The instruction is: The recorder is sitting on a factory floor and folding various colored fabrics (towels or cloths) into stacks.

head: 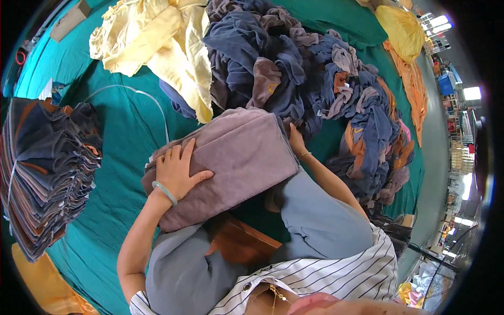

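Note:
A stack of folded mauve-brown cloths [240,157] lies across my lap, tilted up to the right. My left hand [177,169] rests flat on its top near the left end, fingers spread. Beyond the stack's right edge, my right hand [296,139] touches a dark brown cloth at the rim of a heap of loose blue-grey and brown cloths [244,51]; its fingertips are partly hidden, so its grip is unclear. A pale yellow cloth [169,35] lies left of the heap. Under the stack, an orange-brown piece [244,240] shows between my legs.
A strapped bundle of folded dark cloths [47,169] stands at the left on a green ground sheet [122,157]. The loose heap curves round to the right. A pale strap [157,102] arcs behind the stack. Yellow and orange fabric [401,33] lies at the upper right.

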`<state>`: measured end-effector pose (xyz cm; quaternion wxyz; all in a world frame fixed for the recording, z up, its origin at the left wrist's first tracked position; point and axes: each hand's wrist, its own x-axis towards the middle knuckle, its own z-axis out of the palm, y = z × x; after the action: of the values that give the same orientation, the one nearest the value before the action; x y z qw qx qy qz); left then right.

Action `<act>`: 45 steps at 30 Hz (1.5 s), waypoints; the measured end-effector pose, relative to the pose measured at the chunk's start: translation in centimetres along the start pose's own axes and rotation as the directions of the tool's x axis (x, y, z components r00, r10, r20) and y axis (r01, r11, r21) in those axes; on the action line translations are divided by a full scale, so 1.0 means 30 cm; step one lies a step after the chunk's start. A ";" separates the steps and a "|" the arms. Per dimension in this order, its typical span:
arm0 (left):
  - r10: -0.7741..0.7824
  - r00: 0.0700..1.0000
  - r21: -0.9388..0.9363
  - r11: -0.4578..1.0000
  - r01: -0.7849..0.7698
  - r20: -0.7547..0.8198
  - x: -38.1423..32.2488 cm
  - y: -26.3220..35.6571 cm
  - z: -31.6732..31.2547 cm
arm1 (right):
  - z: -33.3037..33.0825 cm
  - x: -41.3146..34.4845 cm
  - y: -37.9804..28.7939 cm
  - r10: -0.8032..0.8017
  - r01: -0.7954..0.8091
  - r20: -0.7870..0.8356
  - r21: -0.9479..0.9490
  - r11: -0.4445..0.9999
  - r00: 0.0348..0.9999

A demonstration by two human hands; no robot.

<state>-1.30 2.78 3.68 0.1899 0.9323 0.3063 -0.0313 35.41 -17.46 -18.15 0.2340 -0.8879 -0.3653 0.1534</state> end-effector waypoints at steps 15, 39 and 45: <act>0.015 0.980 -0.071 0.997 -0.002 0.196 0.061 -0.039 -0.057 | -0.703 0.074 -0.515 0.068 -0.024 0.013 0.987 0.161 0.998; 0.052 0.988 -0.066 0.997 -0.043 0.145 0.072 -0.058 -0.028 | -0.758 -0.260 -0.732 -0.538 0.039 0.184 0.926 0.375 0.823; 0.030 0.986 -0.050 0.999 -0.022 0.161 0.064 -0.049 -0.033 | -0.778 -0.243 -0.780 -0.512 -0.128 0.416 0.853 0.505 0.751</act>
<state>-0.65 5.31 3.78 0.2368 0.9258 0.2782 -0.0971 27.24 -15.20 14.63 0.5135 -0.5042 -0.4026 0.5657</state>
